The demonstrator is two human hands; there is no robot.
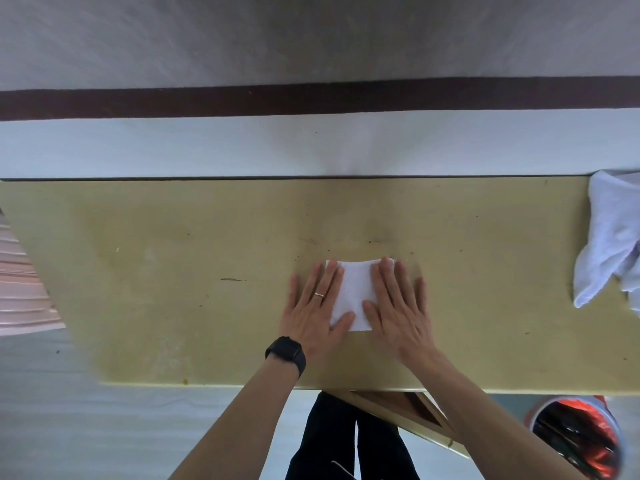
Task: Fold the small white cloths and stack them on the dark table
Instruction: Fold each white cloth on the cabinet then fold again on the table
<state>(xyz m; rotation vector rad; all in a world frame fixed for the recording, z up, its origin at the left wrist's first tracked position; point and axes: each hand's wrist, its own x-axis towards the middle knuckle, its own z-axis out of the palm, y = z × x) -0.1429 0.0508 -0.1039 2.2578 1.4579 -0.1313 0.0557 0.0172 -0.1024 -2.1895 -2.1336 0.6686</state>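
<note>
While reaching in from the near edge of the table [173, 271], pressing both palms flat on the folded white cloth [353, 292] near the table's middle, well apart from a crumpled white cloth [609, 237] at its right end. Spreading the left hand [317, 313], fingers straight, over the folded cloth's left side, ring [319, 294] and black watch [285, 355] showing; laying the right hand [398, 306] flat and spread over its right side.

Round bin [576, 441] low right, red-and-black bag inside. Pink ribbed object [24, 289] cut off at left edge. Dark brown band [311, 100] running across pale surface at far side. Black trousers [346, 445] bottom centre. Black watch [286, 355] strapped on wrist.
</note>
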